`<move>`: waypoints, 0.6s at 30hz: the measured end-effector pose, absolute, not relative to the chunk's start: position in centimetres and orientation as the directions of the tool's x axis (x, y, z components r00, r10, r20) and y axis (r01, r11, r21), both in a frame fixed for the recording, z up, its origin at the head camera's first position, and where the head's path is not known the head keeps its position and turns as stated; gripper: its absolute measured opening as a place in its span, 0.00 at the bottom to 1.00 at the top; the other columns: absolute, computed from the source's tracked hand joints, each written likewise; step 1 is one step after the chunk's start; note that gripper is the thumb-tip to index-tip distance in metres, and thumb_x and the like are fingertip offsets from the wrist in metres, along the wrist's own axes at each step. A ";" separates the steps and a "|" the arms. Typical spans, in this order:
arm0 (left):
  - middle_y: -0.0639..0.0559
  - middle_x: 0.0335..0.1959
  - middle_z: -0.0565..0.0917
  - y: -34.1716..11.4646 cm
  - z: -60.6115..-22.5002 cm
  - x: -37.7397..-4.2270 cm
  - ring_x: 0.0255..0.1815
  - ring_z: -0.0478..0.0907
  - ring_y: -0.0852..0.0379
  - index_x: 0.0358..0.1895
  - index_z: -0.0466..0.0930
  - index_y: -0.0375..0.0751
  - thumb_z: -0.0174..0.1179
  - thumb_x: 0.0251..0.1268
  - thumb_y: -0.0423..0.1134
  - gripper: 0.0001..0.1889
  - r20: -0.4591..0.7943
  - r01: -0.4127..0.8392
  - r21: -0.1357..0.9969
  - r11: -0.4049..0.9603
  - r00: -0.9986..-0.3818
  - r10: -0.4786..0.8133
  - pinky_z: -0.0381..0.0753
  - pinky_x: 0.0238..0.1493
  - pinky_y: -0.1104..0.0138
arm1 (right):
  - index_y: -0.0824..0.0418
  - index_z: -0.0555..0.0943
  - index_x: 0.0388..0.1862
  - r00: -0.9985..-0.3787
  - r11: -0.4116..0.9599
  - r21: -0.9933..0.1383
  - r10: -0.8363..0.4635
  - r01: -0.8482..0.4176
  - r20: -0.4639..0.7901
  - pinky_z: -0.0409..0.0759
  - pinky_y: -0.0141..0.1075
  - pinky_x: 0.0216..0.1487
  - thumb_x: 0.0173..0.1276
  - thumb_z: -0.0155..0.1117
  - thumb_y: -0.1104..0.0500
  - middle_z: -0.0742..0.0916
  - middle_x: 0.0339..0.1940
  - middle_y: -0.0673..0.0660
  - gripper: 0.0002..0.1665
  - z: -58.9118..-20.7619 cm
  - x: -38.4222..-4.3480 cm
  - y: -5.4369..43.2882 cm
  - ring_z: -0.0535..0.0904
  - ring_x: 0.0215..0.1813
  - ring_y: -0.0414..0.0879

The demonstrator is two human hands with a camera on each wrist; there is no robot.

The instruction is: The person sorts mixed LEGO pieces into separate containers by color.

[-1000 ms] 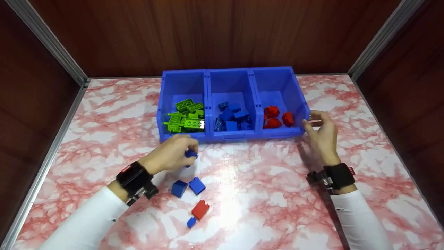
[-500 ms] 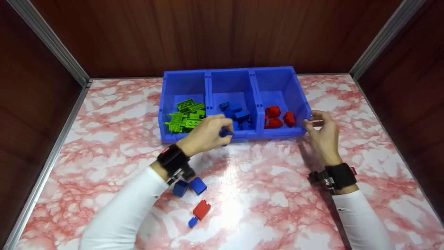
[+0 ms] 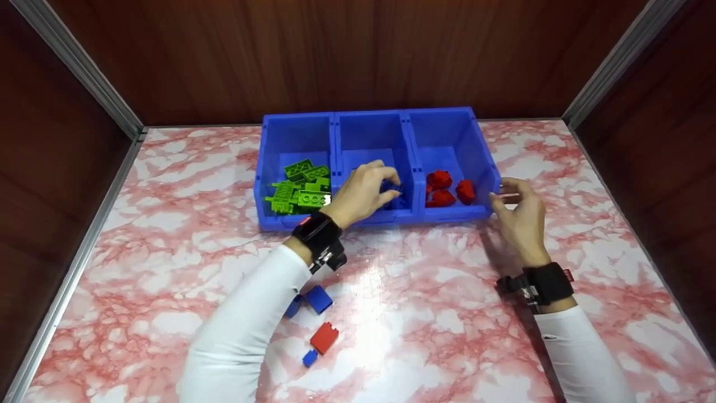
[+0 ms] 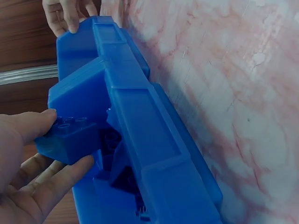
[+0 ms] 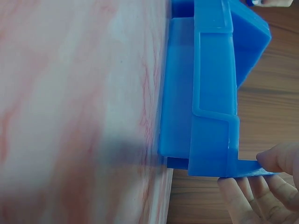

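Observation:
My left hand (image 3: 362,193) is over the middle compartment of a blue three-part bin (image 3: 453,214). In the left wrist view its thumb and fingers pinch a blue toy brick (image 4: 74,142), studs up, above other blue bricks (image 4: 122,170). From the head view the fingers mostly hide that brick. My right hand (image 3: 523,218) grips the bin's right side wall, thumb on one face and fingers on the other, as the right wrist view shows. Green bricks (image 3: 299,187) fill the left compartment; red bricks (image 3: 442,197) lie in the right one.
On the marbled table (image 3: 447,313), a blue brick (image 3: 319,299) lies beside another (image 3: 293,307) partly covered by the left sleeve. Nearer are a red brick (image 3: 324,338) and a small blue brick (image 3: 310,357). Wooden panels (image 3: 358,56) wall the back and sides.
From the table in front of the left compartment, my left hand has carried the blue brick right and forward over the middle compartment. My right hand has stayed on the bin's wall.

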State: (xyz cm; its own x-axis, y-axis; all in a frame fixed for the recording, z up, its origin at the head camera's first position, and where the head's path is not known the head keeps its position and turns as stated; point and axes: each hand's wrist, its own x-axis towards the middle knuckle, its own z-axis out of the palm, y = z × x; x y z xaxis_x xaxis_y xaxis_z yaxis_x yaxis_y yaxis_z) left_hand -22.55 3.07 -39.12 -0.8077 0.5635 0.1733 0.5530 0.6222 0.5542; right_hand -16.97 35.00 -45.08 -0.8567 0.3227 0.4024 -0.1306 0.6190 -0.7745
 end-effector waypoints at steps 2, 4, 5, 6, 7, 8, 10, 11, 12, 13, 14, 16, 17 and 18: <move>0.45 0.49 0.85 3.6 -39.3 -22.8 0.52 0.85 0.48 0.53 0.87 0.40 0.68 0.72 0.41 0.12 0.169 0.547 0.559 0.623 -0.811 0.560 0.87 0.59 0.61 | 0.68 0.85 0.58 -0.855 0.617 -0.775 0.322 -0.136 0.406 0.75 0.17 0.39 0.68 0.69 0.69 0.91 0.45 0.69 0.19 -45.1 -16.9 35.0 0.78 0.35 0.26; 0.46 0.49 0.85 4.1 -39.5 -23.0 0.53 0.84 0.49 0.53 0.87 0.41 0.68 0.72 0.41 0.12 0.159 0.538 0.560 0.630 -0.817 0.555 0.87 0.59 0.61 | 0.68 0.85 0.58 -0.857 0.615 -0.778 0.323 -0.133 0.402 0.75 0.18 0.39 0.68 0.69 0.68 0.91 0.45 0.69 0.19 -45.1 -16.9 35.1 0.78 0.35 0.27; 0.46 0.49 0.85 4.3 -39.6 -23.1 0.53 0.84 0.49 0.53 0.87 0.41 0.68 0.72 0.41 0.12 0.153 0.533 0.563 0.632 -0.819 0.553 0.87 0.59 0.61 | 0.68 0.85 0.58 -0.858 0.614 -0.779 0.324 -0.129 0.398 0.75 0.18 0.40 0.69 0.69 0.68 0.91 0.46 0.69 0.19 -45.0 -16.8 35.1 0.78 0.35 0.27; 0.46 0.50 0.85 4.6 -39.7 -23.2 0.54 0.84 0.49 0.53 0.87 0.41 0.68 0.72 0.40 0.12 0.145 0.527 0.564 0.635 -0.821 0.553 0.87 0.60 0.61 | 0.68 0.84 0.58 -0.860 0.613 -0.780 0.325 -0.125 0.393 0.76 0.18 0.40 0.69 0.69 0.68 0.91 0.46 0.69 0.19 -45.0 -16.8 35.1 0.79 0.35 0.28; 0.46 0.50 0.85 4.8 -39.8 -23.2 0.54 0.84 0.49 0.53 0.87 0.41 0.68 0.72 0.40 0.11 0.137 0.523 0.566 0.637 -0.822 0.553 0.86 0.60 0.62 | 0.69 0.84 0.59 -0.861 0.613 -0.781 0.326 -0.121 0.389 0.76 0.19 0.40 0.69 0.69 0.68 0.91 0.46 0.69 0.19 -45.1 -16.8 35.1 0.79 0.36 0.28; 0.46 0.50 0.85 5.0 -39.9 -23.3 0.54 0.84 0.49 0.53 0.87 0.41 0.68 0.72 0.39 0.11 0.130 0.519 0.566 0.641 -0.823 0.552 0.86 0.60 0.62 | 0.69 0.84 0.59 -0.863 0.614 -0.781 0.327 -0.116 0.386 0.76 0.19 0.40 0.69 0.69 0.68 0.91 0.46 0.69 0.19 -45.1 -16.8 35.1 0.79 0.36 0.29; 0.47 0.50 0.85 5.3 -40.1 -23.4 0.54 0.84 0.50 0.53 0.86 0.41 0.68 0.72 0.39 0.11 0.117 0.512 0.564 0.648 -0.826 0.551 0.86 0.61 0.62 | 0.69 0.84 0.59 -0.864 0.617 -0.779 0.329 -0.110 0.382 0.76 0.19 0.40 0.69 0.69 0.68 0.91 0.46 0.69 0.19 -45.1 -16.8 35.1 0.79 0.36 0.31; 0.47 0.51 0.84 5.4 -40.2 -23.4 0.54 0.84 0.50 0.54 0.86 0.41 0.68 0.72 0.40 0.12 0.115 0.512 0.561 0.651 -0.826 0.551 0.86 0.60 0.63 | 0.69 0.84 0.59 -0.863 0.619 -0.778 0.330 -0.107 0.382 0.76 0.19 0.40 0.69 0.68 0.68 0.91 0.46 0.69 0.19 -45.1 -16.8 35.1 0.79 0.36 0.31; 0.47 0.51 0.84 5.5 -40.3 -23.4 0.53 0.84 0.50 0.54 0.86 0.41 0.69 0.71 0.40 0.13 0.115 0.512 0.554 0.656 -0.827 0.550 0.87 0.59 0.63 | 0.69 0.84 0.59 -0.863 0.621 -0.776 0.331 -0.105 0.381 0.75 0.18 0.40 0.69 0.68 0.68 0.91 0.46 0.69 0.20 -45.2 -16.9 35.2 0.80 0.37 0.32; 0.47 0.51 0.84 5.6 -40.3 -23.4 0.53 0.84 0.50 0.56 0.86 0.41 0.69 0.71 0.40 0.14 0.114 0.511 0.552 0.659 -0.829 0.547 0.87 0.59 0.63 | 0.69 0.84 0.59 -0.864 0.624 -0.775 0.330 -0.103 0.381 0.75 0.18 0.40 0.69 0.68 0.68 0.91 0.47 0.69 0.20 -45.2 -16.9 35.2 0.80 0.37 0.33; 0.46 0.51 0.83 5.6 -40.4 -23.5 0.53 0.83 0.50 0.57 0.86 0.41 0.70 0.70 0.41 0.16 0.115 0.509 0.545 0.666 -0.832 0.542 0.86 0.59 0.62 | 0.69 0.83 0.59 -0.865 0.626 -0.773 0.329 -0.101 0.379 0.75 0.18 0.40 0.69 0.68 0.67 0.91 0.47 0.69 0.20 -45.2 -16.9 35.2 0.80 0.37 0.34; 0.46 0.52 0.82 5.6 -40.4 -23.5 0.52 0.82 0.50 0.60 0.84 0.41 0.71 0.68 0.41 0.20 0.120 0.505 0.533 0.679 -0.839 0.531 0.86 0.59 0.61 | 0.69 0.83 0.60 -0.868 0.629 -0.772 0.327 -0.095 0.374 0.76 0.19 0.40 0.70 0.68 0.67 0.91 0.48 0.69 0.20 -45.2 -16.9 35.2 0.80 0.38 0.36; 0.45 0.52 0.82 5.6 -40.4 -23.6 0.52 0.81 0.50 0.61 0.84 0.41 0.72 0.68 0.41 0.21 0.123 0.504 0.527 0.684 -0.842 0.526 0.85 0.59 0.61 | 0.69 0.83 0.60 -0.870 0.631 -0.770 0.325 -0.092 0.371 0.76 0.19 0.40 0.70 0.68 0.67 0.91 0.48 0.68 0.20 -45.2 -16.9 35.2 0.80 0.38 0.36; 0.45 0.53 0.82 5.5 -40.4 -23.6 0.51 0.80 0.50 0.62 0.83 0.40 0.72 0.67 0.41 0.22 0.126 0.504 0.524 0.687 -0.843 0.522 0.85 0.59 0.60 | 0.69 0.83 0.60 -0.872 0.632 -0.769 0.324 -0.090 0.368 0.76 0.20 0.41 0.70 0.68 0.66 0.91 0.48 0.68 0.20 -45.2 -16.9 35.2 0.80 0.39 0.37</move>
State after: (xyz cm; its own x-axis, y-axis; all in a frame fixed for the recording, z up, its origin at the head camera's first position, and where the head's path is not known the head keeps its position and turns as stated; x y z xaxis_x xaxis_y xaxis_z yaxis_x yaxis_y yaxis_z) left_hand -23.60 5.50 -40.39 -0.8434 0.5224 0.1257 0.5036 0.6871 0.5237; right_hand -16.95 35.19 -45.19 -0.8716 0.3241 0.3678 -0.0896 0.6324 -0.7695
